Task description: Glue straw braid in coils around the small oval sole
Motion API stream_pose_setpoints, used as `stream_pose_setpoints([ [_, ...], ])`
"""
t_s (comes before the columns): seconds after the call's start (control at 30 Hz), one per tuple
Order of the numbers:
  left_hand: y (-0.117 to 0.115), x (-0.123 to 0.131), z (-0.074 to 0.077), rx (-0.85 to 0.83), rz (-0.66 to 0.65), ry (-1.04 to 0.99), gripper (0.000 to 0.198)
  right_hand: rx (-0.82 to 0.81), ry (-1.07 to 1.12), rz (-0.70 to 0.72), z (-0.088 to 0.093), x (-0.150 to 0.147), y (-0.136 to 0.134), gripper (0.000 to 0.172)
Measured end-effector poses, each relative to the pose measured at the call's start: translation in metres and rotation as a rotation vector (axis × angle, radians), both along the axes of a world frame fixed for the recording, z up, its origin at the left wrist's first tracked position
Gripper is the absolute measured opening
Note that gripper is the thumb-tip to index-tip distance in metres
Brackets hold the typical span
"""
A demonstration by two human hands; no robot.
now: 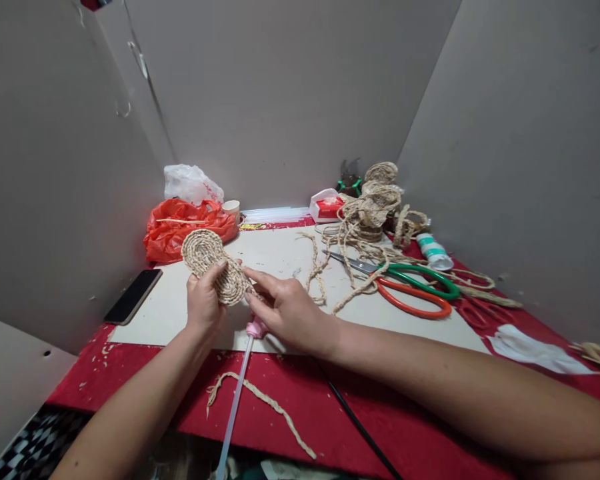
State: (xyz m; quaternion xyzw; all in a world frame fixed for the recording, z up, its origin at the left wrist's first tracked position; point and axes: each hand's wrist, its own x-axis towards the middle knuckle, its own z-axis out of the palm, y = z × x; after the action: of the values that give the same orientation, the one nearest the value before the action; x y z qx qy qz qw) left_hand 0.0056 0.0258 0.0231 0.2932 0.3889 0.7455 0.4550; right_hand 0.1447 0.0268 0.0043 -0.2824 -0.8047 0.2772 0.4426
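My left hand (203, 301) grips a flat oval mat of coiled braided straw (215, 265), thumb across its near edge, and holds it tilted above a pale board (280, 257). My right hand (285, 312) presses fingertips against the mat's right edge where the braid tail leaves it. A pink glue gun (256, 327) with a clear glue stick (233, 407) sticking out toward me sits under my right palm; the hand seems wrapped round it. A loose braid end (260, 398) hangs over the red table front.
A heap of braided straw rope (373, 210) lies at the back right, with green and orange scissors (410, 287) beside it. A red plastic bag (180, 230), a paper cup (231, 208) and a black phone (133, 295) sit on the left. Grey panels wall the table.
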Motion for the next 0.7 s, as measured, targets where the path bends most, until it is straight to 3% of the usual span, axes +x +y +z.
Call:
stream_pose_setpoints([
  [0.17, 0.000, 0.006, 0.003, 0.010, 0.049, -0.105, 0.015, -0.250, 0.147, 0.106, -0.008, -0.008, -0.004, 0.053],
  [0.33, -0.005, 0.010, 0.014, -0.007, 0.059, -0.192, 0.018, -0.529, 0.326, 0.181, -0.001, -0.010, -0.004, 0.051],
  [0.5, -0.015, 0.016, 0.020, 0.055, -0.141, -0.104, 0.014, -0.516, 0.586, 0.212, 0.011, -0.008, 0.001, 0.050],
  [0.7, -0.024, 0.011, 0.011, 0.059, -0.377, 0.160, 0.028, -0.469, 0.714, 0.209, 0.025, -0.001, 0.012, 0.047],
])
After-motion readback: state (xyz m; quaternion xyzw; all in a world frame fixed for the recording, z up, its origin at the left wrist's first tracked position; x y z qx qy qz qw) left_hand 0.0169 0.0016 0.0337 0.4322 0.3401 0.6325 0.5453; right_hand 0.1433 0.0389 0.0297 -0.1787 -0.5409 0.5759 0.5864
